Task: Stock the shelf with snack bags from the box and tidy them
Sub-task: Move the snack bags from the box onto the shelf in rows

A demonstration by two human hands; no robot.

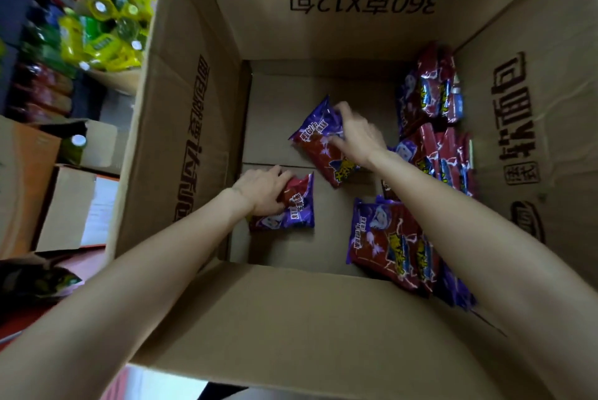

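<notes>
I look straight down into a large open cardboard box. Both arms reach to its floor. My left hand grips a red and purple snack bag lying near the box's left wall. My right hand grips a second such bag in the middle of the floor, tilted. Several more bags of the same kind lean along the right wall and lie at the front right, partly under my right forearm.
Left of the box, shelves hold yellow and green packets and dark red packets. Smaller cartons stand on the floor at the left. The box's near flap lies below my arms.
</notes>
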